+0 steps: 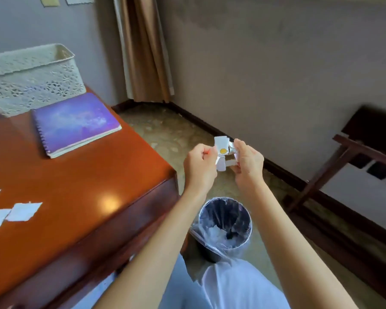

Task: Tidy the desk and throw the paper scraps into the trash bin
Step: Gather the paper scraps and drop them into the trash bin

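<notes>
A: Main risk?

B: Spillage. The paper scraps [222,150] are a loose bunch of small white pieces, one with a yellow spot, held between both hands. Light paper flutters. If they're let go from this height, some could drift past the rim onto the floor.

A: Where's the trash bin [221,211] relative to the hands?

B: Below them and closer to the body. I can't tell from this angle if the hands are squarely over its mouth. If they're beyond it, a straight drop misses on the far side.

A: Anything else?

B: The plastic liner [206,236] sags off the rim on the left-hand side, so a piece could land on the fold rather than inside. Lower the hands first, I'd say.

A: Left hand [201,166]?

B: Fingers curled in tight, pinching the near edge of the bunch. No open span.

A: Right hand [247,163]?

B: Same: fingers curled, thumb side up, gripping the other side of the bunch. The two hands are just beside each other, paper bridging the gap.

A: Work left?

B: More desk scraps [22,211] lie on the desk [87,175], well off to the left of the left hand. Another trip looks needed.
</notes>
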Tool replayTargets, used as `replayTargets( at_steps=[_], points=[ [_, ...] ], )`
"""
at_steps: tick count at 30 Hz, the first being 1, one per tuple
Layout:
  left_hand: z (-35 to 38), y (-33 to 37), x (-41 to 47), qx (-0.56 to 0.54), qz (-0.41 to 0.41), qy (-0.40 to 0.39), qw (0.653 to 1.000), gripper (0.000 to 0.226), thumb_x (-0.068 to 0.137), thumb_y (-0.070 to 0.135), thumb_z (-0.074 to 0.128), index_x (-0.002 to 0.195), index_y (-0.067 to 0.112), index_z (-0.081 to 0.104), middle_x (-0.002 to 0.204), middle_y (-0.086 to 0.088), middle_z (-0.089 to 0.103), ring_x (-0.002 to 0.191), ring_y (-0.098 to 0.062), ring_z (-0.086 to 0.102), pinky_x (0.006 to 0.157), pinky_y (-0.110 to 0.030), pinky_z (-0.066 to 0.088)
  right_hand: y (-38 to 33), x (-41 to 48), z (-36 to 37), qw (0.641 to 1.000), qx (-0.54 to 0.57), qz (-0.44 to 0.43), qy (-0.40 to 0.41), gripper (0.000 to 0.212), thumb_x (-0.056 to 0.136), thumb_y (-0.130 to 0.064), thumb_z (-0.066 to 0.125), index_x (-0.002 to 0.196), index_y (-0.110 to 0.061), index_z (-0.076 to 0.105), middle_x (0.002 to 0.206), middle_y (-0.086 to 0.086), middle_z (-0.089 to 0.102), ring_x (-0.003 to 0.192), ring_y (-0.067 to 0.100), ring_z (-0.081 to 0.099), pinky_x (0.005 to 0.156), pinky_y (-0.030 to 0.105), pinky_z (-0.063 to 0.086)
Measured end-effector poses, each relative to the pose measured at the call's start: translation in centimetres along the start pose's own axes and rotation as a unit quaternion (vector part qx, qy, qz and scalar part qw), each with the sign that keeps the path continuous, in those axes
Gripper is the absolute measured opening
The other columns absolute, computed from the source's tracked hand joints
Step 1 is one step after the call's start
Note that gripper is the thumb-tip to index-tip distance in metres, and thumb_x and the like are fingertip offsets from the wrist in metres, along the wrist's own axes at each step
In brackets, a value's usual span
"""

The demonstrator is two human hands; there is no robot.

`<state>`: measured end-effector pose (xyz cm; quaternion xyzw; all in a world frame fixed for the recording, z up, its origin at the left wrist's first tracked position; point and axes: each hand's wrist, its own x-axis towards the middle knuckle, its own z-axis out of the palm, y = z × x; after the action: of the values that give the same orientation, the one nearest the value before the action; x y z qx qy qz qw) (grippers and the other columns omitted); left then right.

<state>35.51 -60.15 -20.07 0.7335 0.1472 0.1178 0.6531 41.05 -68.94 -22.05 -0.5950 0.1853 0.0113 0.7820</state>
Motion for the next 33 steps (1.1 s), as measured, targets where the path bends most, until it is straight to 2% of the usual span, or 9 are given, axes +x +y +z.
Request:
replayTargets(
  at_steps=[4,8,11,15,19,23,28,30,33],
  points=[
    [5.6,-4.8,0.6,0.047,-0.082,-0.056,0.994,0.02,0.092,0.015,0.048,0.073,0.011,0.054,0.064,-0.001,0.049,0.059,-0.017,0.044,0.059,-0.031,0.04,3.1,3.3,-6.0,0.996,0.007,0.046,0.073,0.031,0.08,-0.012,0.059,0.057,-0.013,0.039,0.056,0.001,0.034,0.049,0.012,0.032,0.041,0.02,0.028],
    [9.1,-10.5,1.6,0.101,-0.174,-0.077,0.977,0.02,0.092,0.012,0.047,0.073,0.008,0.052,0.065,-0.004,0.049,0.055,-0.017,0.044,0.053,-0.027,0.041,7.6,6.1,-10.0,0.985,-0.019,0.123,0.119,0.031,0.078,-0.011,0.059,0.054,-0.014,0.038,0.056,0.002,0.036,0.05,0.015,0.031,0.044,0.022,0.026],
    [10.6,-14.8,2.6,0.172,-0.224,-0.098,0.954,0.023,0.091,0.011,0.048,0.068,0.009,0.048,0.071,-0.011,0.048,0.065,-0.022,0.043,0.059,-0.029,0.039,11.2,7.8,-11.8,0.972,-0.044,0.184,0.139,0.034,0.079,-0.012,0.057,0.054,-0.016,0.034,0.055,0.002,0.032,0.048,0.015,0.026,0.041,0.021,0.022],
    [11.7,-19.2,4.2,0.212,-0.289,-0.114,0.927,0.038,0.092,0.005,0.045,0.055,0.012,0.039,0.063,-0.009,0.044,0.053,-0.022,0.041,0.047,-0.024,0.037,15.7,10.1,-13.0,0.954,-0.061,0.249,0.158,0.037,0.083,-0.009,0.057,0.054,-0.013,0.035,0.052,0.002,0.032,0.046,0.014,0.026,0.042,0.023,0.022],
    [12.5,-22.4,5.1,0.219,-0.372,-0.137,0.891,0.033,0.094,0.005,0.045,0.061,0.01,0.046,0.058,-0.006,0.046,0.046,-0.015,0.038,0.031,-0.014,0.031,20.0,12.3,-13.6,0.927,-0.079,0.314,0.191,0.039,0.083,-0.01,0.057,0.051,-0.011,0.035,0.052,0.004,0.034,0.046,0.017,0.027,0.044,0.027,0.025],
    [13.5,-24.2,6.2,0.21,-0.411,-0.137,0.877,0.015,0.092,0.002,0.042,0.086,0.004,0.055,0.06,-0.007,0.051,0.047,-0.015,0.041,0.044,-0.02,0.034,23.1,14.1,-13.4,0.902,-0.074,0.368,0.213,0.032,0.083,-0.007,0.058,0.056,-0.009,0.039,0.054,0.004,0.039,0.047,0.016,0.033,0.047,0.028,0.03],
    [14.2,-26.3,7.6,0.174,-0.446,-0.145,0.866,0.03,0.093,-0.005,0.037,0.114,-0.002,0.058,0.089,-0.016,0.059,0.055,-0.018,0.055,0.063,-0.028,0.052,26.0,15.9,-13.2,0.884,-0.088,0.419,0.185,0.031,0.083,0.004,0.053,0.058,-0.007,0.039,0.039,0.004,0.041,0.025,0.011,0.033,0.032,0.016,0.026],
    [13.9,-27.2,7.9,0.166,-0.46,-0.14,0.861,0.033,0.093,-0.006,0.038,0.121,-0.004,0.055,0.103,-0.021,0.059,0.072,-0.028,0.065,0.082,-0.037,0.055,26.8,16.3,-13.2,0.883,-0.09,0.43,0.164,0.031,0.085,0.006,0.051,0.058,-0.007,0.041,0.024,-0.002,0.036,0.02,0.007,0.027,0.029,0.009,0.021],
    [13.3,-27.8,8.1,0.135,-0.477,-0.13,0.858,0.042,0.095,-0.006,0.028,0.134,0.0,0.044,0.124,-0.022,0.051,0.105,-0.034,0.063,0.087,-0.033,0.052,27.1,16.7,-12.9,0.89,-0.091,0.425,0.139,0.028,0.089,0.004,0.05,0.063,-0.007,0.047,0.037,0.001,0.048,0.027,0.009,0.04,0.035,0.016,0.033]
  ],
)
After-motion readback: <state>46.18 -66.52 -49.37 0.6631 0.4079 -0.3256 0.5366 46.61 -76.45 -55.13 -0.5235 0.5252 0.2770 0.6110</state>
